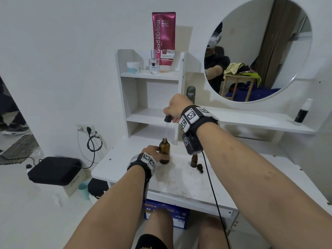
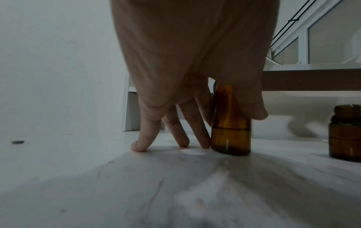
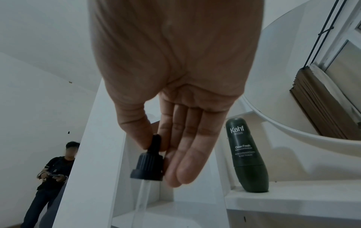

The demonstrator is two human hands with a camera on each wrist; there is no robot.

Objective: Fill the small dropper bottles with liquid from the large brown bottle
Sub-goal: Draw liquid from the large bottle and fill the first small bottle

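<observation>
The large brown bottle (image 1: 164, 152) stands upright and uncapped on the white tabletop (image 1: 181, 184), just in front of the white shelf unit (image 1: 143, 90); a liquid line shows partway up its body in the left wrist view. The left hand (image 1: 152, 152) holds it by the body, thumb on one side and a finger on the other, its grip closed on the glass, while the remaining fingers (image 2: 199, 135) reach down to the tabletop beside the base. Above the bottle's mouth, well clear of it, the right hand (image 1: 177, 106) holds the dropper (image 1: 168, 119): thumb and forefinger pinch the black rubber bulb, the ribbed black collar sits below them, and the clear glass pipette hangs downward. The other fingers of that hand lie straight alongside the collar. Whether the pipette carries liquid cannot be told. To the right of the large bottle stands a small brown dropper bottle (image 1: 194, 159), open, with a black dropper cap (image 1: 200, 168) lying on the tabletop beside it. A dark green Kahf roll-on (image 3: 249, 155) stands on the ledge under the round mirror (image 1: 258, 49).
</observation>
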